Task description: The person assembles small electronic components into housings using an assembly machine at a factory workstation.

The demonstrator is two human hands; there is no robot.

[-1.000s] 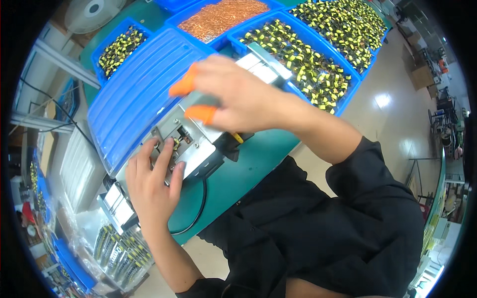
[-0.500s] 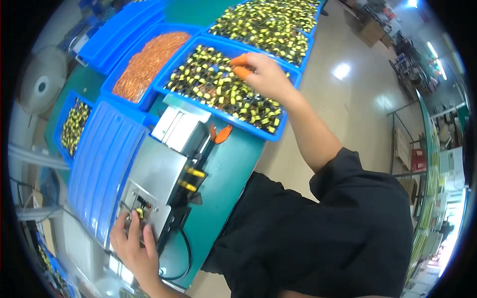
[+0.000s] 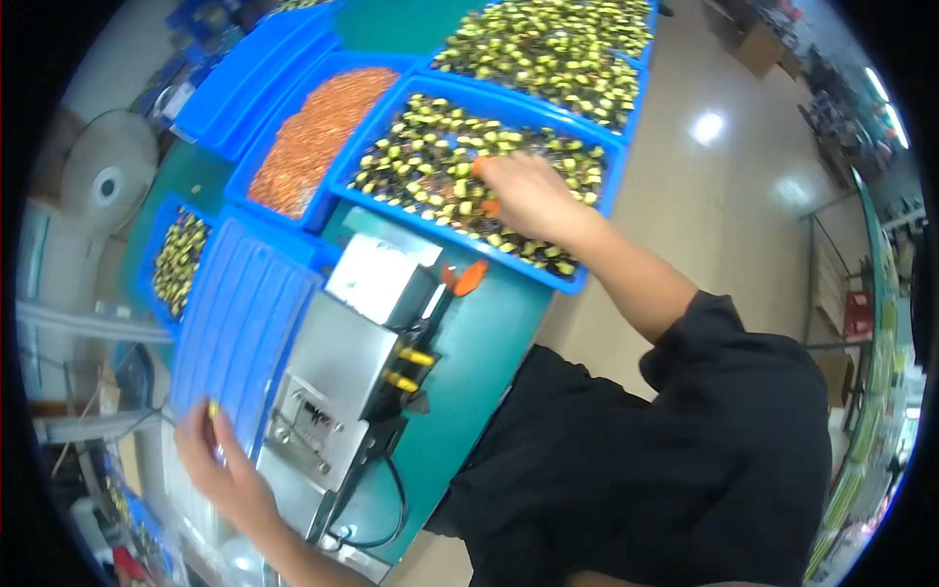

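My left hand (image 3: 227, 473) is raised beside the ribbed blue bin, pinching a small yellow-banded part (image 3: 213, 410) between thumb and fingertips. To its right is a metal bench machine (image 3: 338, 344), its front plate (image 3: 313, 430) having a dark slot. My right hand (image 3: 533, 199) reaches into a blue bin (image 3: 455, 230) of small black parts with yellow bands (image 3: 425, 186). Orange finger covers (image 3: 479, 166) sit on its thumb and a finger. Those tips are apart among the parts; whether they touch one is unclear.
Left of that bin stands a blue bin of copper-coloured pieces (image 3: 318, 137). More yellow-banded parts fill a far bin (image 3: 548, 54) and a small left bin (image 3: 179, 259). Two orange pieces (image 3: 470, 278) lie on the green table (image 3: 489, 333). A black cable (image 3: 396, 499) loops beside the machine.
My left hand has moved away from the machine's front plate to the left, with a yellow-banded part in its fingers. My right hand has lowered further into the bin. The whole view has shifted slightly.
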